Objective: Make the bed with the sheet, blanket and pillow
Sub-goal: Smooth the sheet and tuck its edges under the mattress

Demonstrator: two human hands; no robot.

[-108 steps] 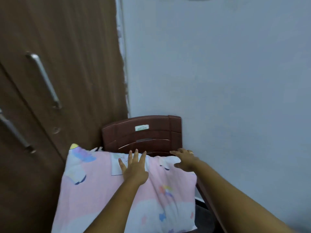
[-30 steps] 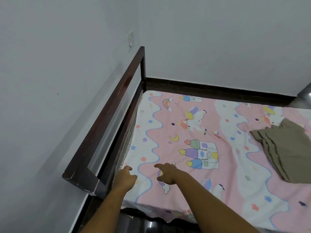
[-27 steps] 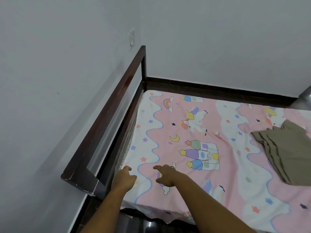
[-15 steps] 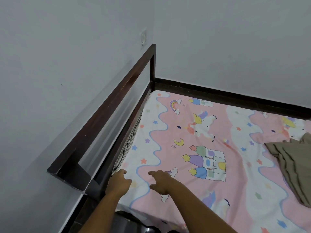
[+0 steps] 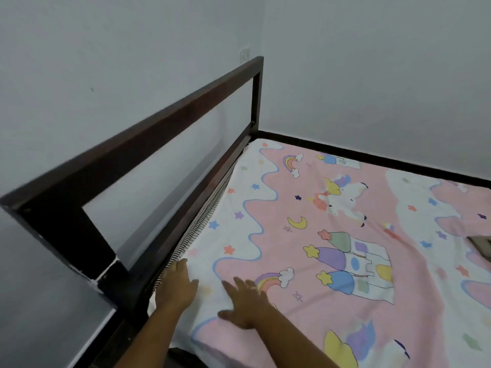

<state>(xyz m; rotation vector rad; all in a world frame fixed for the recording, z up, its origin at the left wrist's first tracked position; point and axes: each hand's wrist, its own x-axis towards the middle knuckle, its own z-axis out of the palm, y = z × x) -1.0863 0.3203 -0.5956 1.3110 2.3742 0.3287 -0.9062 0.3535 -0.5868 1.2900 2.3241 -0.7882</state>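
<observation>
A pink and white sheet (image 5: 332, 261) printed with unicorns, rainbows and stars covers the mattress. My left hand (image 5: 176, 285) lies flat at the sheet's left edge, beside the striped mattress side (image 5: 202, 221) and the dark wooden bed rail (image 5: 148, 128). My right hand (image 5: 245, 298) rests palm down on the sheet just to the right, fingers spread. Only a corner of the folded olive blanket (image 5: 482, 241) shows at the right edge. No pillow is in view.
Grey walls meet in the far corner behind the bed. A light switch (image 5: 244, 53) sits on the left wall above the rail. A dark baseboard (image 5: 372, 155) runs along the far side of the mattress. Floor shows at the bottom left.
The view has moved closer to the bed corner and turned left, so most of the blanket has slid out of frame. Both hands have pushed forward and flattened on the sheet.
</observation>
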